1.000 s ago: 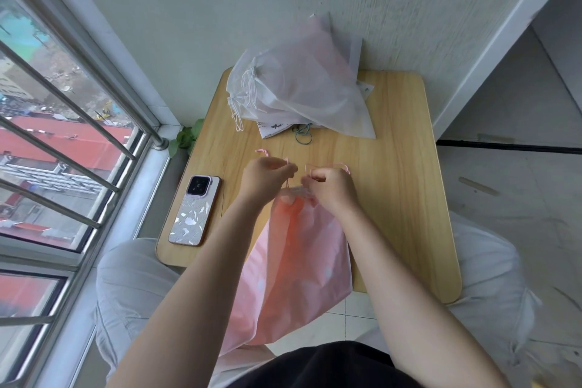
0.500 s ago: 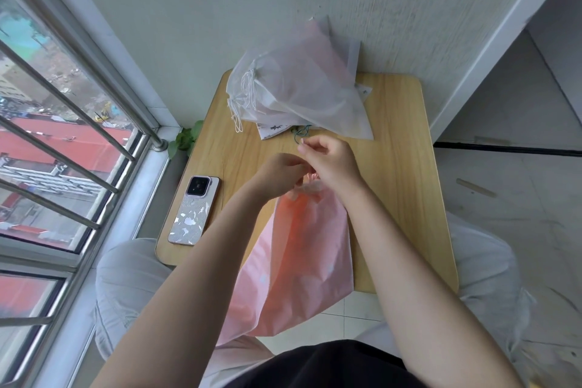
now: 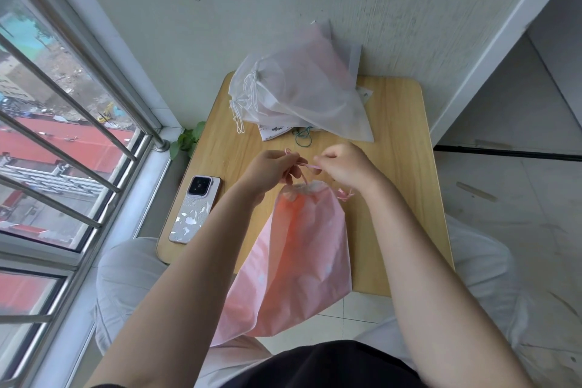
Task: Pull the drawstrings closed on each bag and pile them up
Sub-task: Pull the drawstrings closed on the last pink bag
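Pink bag point(image 3: 302, 246) gathered at top; left hand point(image 3: 271, 172) and right hand point(image 3: 345, 167) each pinch its drawstring point(image 3: 310, 166). White bag pile point(image 3: 299, 94) at 12 o'clock.

My 2 forearms are bare, no sleeves reaching them, no watch or rings on my left hand point(image 3: 271, 168) or right hand point(image 3: 345, 167). I wear a black top point(image 3: 318, 365) and pale grey trousers point(image 3: 126, 280).

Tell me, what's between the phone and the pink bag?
In the head view, the person's left forearm crosses above the bare wooden table between the phone and the pink bag.
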`<action>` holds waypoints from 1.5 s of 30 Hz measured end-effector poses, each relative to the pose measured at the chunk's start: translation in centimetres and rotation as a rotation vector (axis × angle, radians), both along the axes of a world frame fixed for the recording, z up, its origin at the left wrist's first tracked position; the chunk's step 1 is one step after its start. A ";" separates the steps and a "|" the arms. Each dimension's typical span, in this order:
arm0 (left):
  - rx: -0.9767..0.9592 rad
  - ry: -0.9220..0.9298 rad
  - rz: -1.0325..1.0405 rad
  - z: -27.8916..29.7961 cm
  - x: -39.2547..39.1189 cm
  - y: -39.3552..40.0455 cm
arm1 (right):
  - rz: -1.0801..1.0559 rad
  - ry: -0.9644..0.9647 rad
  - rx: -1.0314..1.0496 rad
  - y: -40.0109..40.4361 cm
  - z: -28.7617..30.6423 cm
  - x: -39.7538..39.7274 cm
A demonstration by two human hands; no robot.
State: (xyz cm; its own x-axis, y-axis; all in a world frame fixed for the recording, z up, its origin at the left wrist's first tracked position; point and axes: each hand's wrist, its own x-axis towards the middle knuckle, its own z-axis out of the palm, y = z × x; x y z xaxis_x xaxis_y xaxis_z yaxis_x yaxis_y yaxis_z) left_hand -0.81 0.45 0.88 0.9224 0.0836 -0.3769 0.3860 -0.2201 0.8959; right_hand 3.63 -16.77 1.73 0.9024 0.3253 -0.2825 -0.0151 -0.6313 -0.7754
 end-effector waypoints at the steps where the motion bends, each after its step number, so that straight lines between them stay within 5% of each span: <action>1: -0.019 0.001 0.012 -0.1 0.1 0.0 | 0.063 0.061 0.010 -0.2 0.3 -0.2; 8: -0.001 -0.036 -0.001 -0.2 0.4 -0.1 | 0.321 0.252 0.018 -0.2 0.6 -1.4; 13: 0.151 -0.086 -0.024 -0.5 1.0 0.6 | 0.651 0.389 -0.361 -0.8 2.2 -1.4; 18: 0.127 -0.092 0.019 -0.7 1.2 0.8 | 0.517 0.560 -0.511 -1.6 2.6 -1.6; 21: 0.068 -0.058 0.031 -0.5 0.9 0.5 | 0.385 0.299 -0.572 -1.5 1.9 -1.1; 26: 0.059 -0.039 -0.014 -0.2 0.6 0.4 | 0.133 0.035 -0.169 0.1 -0.4 -0.2; 34: 0.110 -0.032 -0.065 0.4 0.6 0.4 | -0.054 0.189 0.303 1.5 -2.3 -0.7; 45: 0.096 0.030 0.129 -0.2 0.9 -0.5 | -0.078 0.282 0.367 1.8 -2.6 -0.2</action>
State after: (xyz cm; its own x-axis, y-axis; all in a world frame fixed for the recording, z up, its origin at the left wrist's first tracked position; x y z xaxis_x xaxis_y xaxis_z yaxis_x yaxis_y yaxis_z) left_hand 0.05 -0.02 0.64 0.8903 0.2377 -0.3884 0.4426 -0.2512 0.8608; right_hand 3.40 -14.99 -0.84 0.8324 0.3842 -0.3993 -0.2941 -0.3044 -0.9060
